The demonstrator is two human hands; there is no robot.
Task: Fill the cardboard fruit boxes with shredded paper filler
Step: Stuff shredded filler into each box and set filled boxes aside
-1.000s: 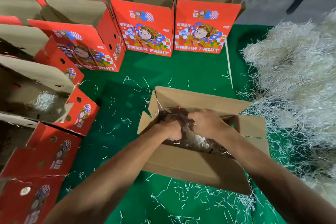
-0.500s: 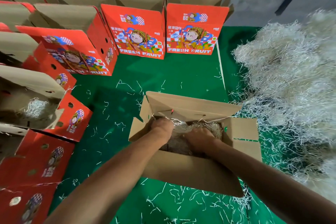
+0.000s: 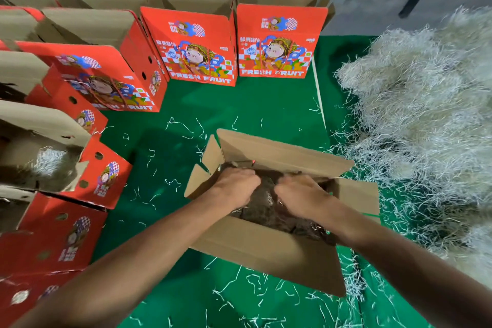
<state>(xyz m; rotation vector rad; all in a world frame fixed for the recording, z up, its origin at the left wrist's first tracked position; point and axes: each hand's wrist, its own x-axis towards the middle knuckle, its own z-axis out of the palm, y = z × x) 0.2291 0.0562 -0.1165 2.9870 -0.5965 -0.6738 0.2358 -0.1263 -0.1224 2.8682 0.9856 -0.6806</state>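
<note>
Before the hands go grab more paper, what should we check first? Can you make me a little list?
1. Both hands in the box: left hand and right hand are down inside the open box. Ok.
2. Flaps out of the way: they stand open. Ok.
3. Box full enough: the inside looks dark and the hands cover it. Cannot tell.
4. More paper nearby: a big paper pile sits to the right. Ok.
5. Floor tidy: loose strips lie scattered on the green mat. Not ok.
6. Next boxes ready: the red boxes stand open. Ok.
</note>
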